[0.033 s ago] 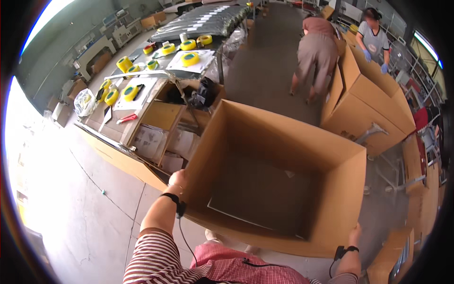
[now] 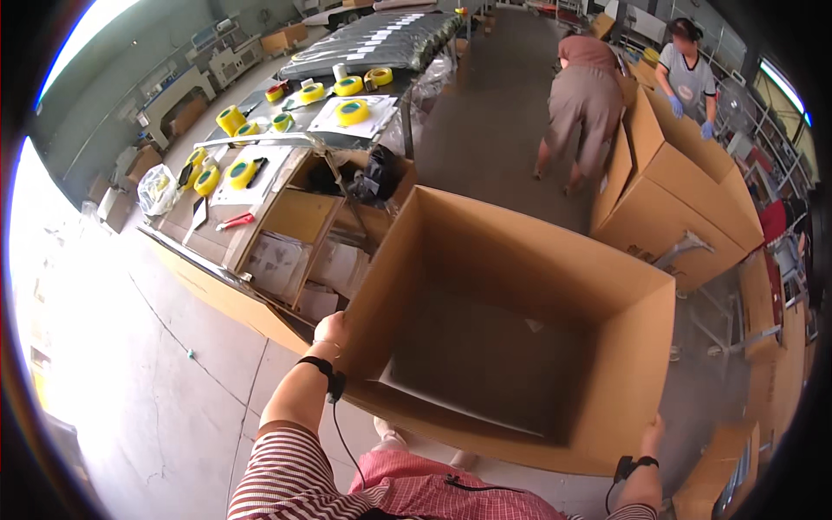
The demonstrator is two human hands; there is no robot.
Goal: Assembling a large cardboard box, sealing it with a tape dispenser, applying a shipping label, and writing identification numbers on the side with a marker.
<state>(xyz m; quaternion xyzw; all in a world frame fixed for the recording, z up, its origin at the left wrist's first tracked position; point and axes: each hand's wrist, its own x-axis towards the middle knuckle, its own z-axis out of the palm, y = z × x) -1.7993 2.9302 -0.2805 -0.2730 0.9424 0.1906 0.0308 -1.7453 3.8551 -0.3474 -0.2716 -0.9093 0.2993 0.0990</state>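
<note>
A large brown cardboard box (image 2: pixel 529 247) with its top open spans the space in front of me, tilted with its opening toward me. My left hand (image 2: pixel 331 331) is closed on the box's left side near the front corner. At the right front corner, my right hand (image 2: pixel 652 435) grips the right wall, its fingers partly hidden. Inside, the lower end looks dark, with a small pale scrap and a light strip along the near edge. Whether it has a bottom, I cannot tell. Both wrists wear dark bands with cables.
A cluttered workbench (image 2: pixel 299 160) at left holds several yellow tape rolls (image 2: pixel 353 112), papers and a red-handled tool (image 2: pixel 235 221). Another big carton (image 2: pixel 672 212) stands at right; a gloved person (image 2: pixel 689 78) is behind it, and another (image 2: pixel 582 100) bends beside it. Flattened cardboard leans at far right.
The box and both my hands have shifted very slightly to the right in view. The light strip inside the box's near edge has grown wider. My grip stays the same.
</note>
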